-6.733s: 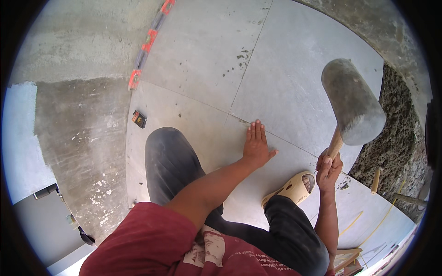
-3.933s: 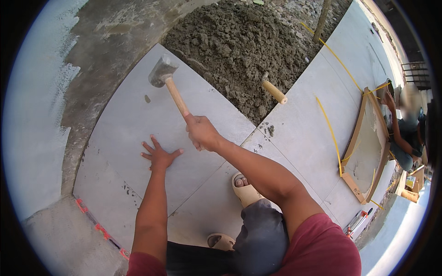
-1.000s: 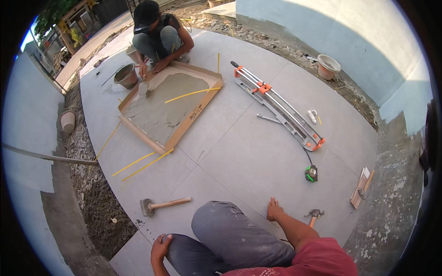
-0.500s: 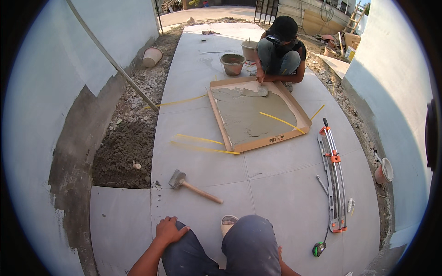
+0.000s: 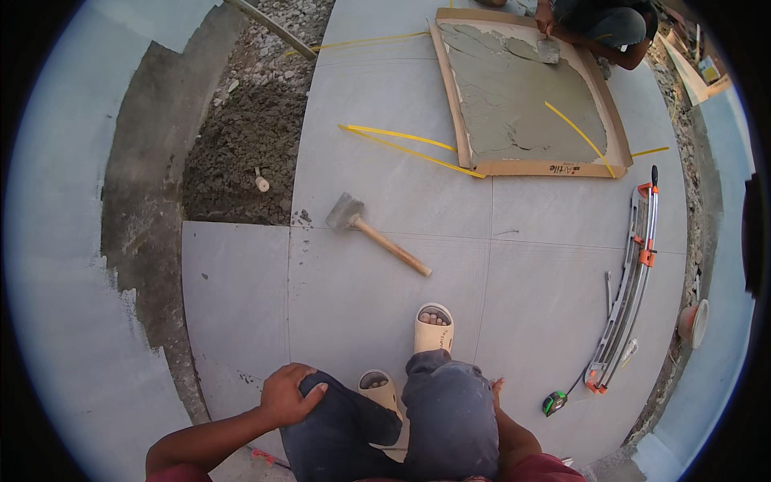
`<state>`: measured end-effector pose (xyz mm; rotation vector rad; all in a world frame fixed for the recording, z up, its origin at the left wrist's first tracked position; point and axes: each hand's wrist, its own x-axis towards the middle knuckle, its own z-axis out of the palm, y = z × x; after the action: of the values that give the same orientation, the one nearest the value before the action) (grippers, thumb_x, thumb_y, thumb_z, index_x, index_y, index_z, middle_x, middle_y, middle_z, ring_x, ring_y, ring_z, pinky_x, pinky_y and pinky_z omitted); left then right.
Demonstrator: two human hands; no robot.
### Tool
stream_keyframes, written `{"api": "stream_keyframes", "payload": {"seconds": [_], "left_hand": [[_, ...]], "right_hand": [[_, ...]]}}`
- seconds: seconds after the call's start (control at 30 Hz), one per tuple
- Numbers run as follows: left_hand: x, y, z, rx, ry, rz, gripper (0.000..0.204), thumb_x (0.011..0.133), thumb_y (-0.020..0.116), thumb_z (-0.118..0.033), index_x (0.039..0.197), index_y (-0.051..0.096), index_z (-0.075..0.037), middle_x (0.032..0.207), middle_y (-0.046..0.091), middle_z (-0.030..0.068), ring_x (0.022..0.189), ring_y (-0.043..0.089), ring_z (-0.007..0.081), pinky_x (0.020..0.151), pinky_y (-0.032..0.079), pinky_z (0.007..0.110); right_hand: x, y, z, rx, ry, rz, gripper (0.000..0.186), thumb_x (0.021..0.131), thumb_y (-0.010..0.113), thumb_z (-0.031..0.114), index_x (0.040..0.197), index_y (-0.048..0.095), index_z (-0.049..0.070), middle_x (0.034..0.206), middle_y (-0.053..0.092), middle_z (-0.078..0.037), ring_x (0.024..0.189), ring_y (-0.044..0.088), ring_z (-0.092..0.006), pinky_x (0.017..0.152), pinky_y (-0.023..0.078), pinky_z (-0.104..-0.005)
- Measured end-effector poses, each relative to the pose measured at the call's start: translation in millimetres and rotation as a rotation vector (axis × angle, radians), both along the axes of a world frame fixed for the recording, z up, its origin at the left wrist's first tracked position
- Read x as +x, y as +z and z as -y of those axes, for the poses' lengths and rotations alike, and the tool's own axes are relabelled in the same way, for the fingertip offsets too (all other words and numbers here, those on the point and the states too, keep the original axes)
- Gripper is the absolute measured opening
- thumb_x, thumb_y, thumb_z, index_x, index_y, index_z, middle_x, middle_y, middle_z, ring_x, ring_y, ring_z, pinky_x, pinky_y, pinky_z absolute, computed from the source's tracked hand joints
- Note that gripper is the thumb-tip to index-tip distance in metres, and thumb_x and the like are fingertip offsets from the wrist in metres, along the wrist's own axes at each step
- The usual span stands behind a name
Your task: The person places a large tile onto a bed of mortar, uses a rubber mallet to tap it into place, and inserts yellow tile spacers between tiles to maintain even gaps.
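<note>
My left hand [image 5: 289,395] lies over my left knee, thumb apart from the fingers, holding nothing. Beside my right knee, my right hand [image 5: 497,392] is mostly hidden by the leg; its visible fingers look stretched out against the trouser cloth, with nothing seen in them. In front of my feet, a mallet with a grey head [image 5: 345,210] and wooden handle lies on the large grey tiles [image 5: 385,305]. Neither hand touches it. Farther off, a co-worker's hand [image 5: 545,19] holds a trowel [image 5: 548,51] on grey mortar [image 5: 522,100] spread in a shallow cardboard tray [image 5: 554,169].
A long tile cutter [image 5: 630,297] lies at the right, with a green-and-black tape measure [image 5: 554,403] near its lower end. Yellow straps [image 5: 401,136] stick out around the tray. At the left, a pit of dark wet mortar [image 5: 241,157] borders the tiles. Pale walls flank both sides.
My view has tipped downward, so the tray, co-worker and mallet sit higher in it and both my sandals show. My left hand stays on the knee; the yellow straps by the tray have shifted slightly.
</note>
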<state>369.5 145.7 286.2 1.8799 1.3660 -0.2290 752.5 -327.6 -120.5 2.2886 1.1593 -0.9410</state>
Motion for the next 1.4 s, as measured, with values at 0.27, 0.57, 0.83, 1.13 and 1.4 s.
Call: {"api": "stream_keyframes", "payload": {"seconds": [0.27, 0.57, 0.83, 1.13, 1.4], "left_hand": [[50, 80, 32, -0.364, -0.125, -0.522, 0.069, 0.087, 0.062, -0.055, 0.131, 0.060, -0.002, 0.138, 0.053, 0.0212, 0.126, 0.053, 0.0383, 0.104, 0.045, 0.047], [118, 238, -100, -0.463, -0.072, -0.176, 0.080, 0.088, 0.059, -0.059, 0.143, 0.050, -0.002, 0.147, 0.049, 0.0215, 0.135, 0.049, 0.0361, 0.111, 0.041, 0.045], [-4, 272, -246, -0.268, 0.565, 0.008, 0.070, 0.089, 0.068, -0.043, 0.134, 0.055, 0.009, 0.124, 0.066, 0.0271, 0.118, 0.064, 0.0332, 0.098, 0.049, 0.037], [-151, 218, -327, -0.775, 1.109, -0.280, 0.056, 0.092, 0.067, -0.038, 0.132, 0.055, -0.001, 0.116, 0.062, 0.0151, 0.098, 0.062, 0.0321, 0.082, 0.049, 0.051], [-55, 285, -645, -0.480, 1.037, 0.201, 0.064, 0.094, 0.065, -0.041, 0.143, 0.049, -0.002, 0.134, 0.058, 0.0119, 0.120, 0.059, 0.0285, 0.096, 0.048, 0.044]], "right_hand": [[-21, 322, -312, -0.259, -1.407, -1.084, 0.057, 0.094, 0.060, 0.042, 0.131, 0.060, -0.002, 0.122, 0.066, -0.015, 0.112, 0.061, -0.0258, 0.099, 0.048, -0.0364], [64, 572, -285, -0.635, -1.104, -1.089, 0.052, 0.099, 0.055, 0.039, 0.135, 0.056, 0.002, 0.128, 0.064, -0.013, 0.120, 0.059, -0.0251, 0.104, 0.045, -0.0424], [55, 611, -367, -0.361, -1.481, -1.128, 0.058, 0.095, 0.059, 0.056, 0.120, 0.068, 0.005, 0.113, 0.073, -0.012, 0.096, 0.070, -0.0203, 0.092, 0.054, -0.0374], [59, 701, -657, -0.255, -1.405, -0.950, 0.060, 0.091, 0.068, 0.053, 0.123, 0.066, 0.002, 0.113, 0.072, -0.014, 0.099, 0.069, -0.0235, 0.091, 0.056, -0.0399], [73, 676, -874, 0.167, -1.364, -0.928, 0.062, 0.089, 0.068, 0.051, 0.120, 0.064, -0.003, 0.111, 0.070, -0.015, 0.093, 0.069, -0.0233, 0.082, 0.056, -0.0358]]}}
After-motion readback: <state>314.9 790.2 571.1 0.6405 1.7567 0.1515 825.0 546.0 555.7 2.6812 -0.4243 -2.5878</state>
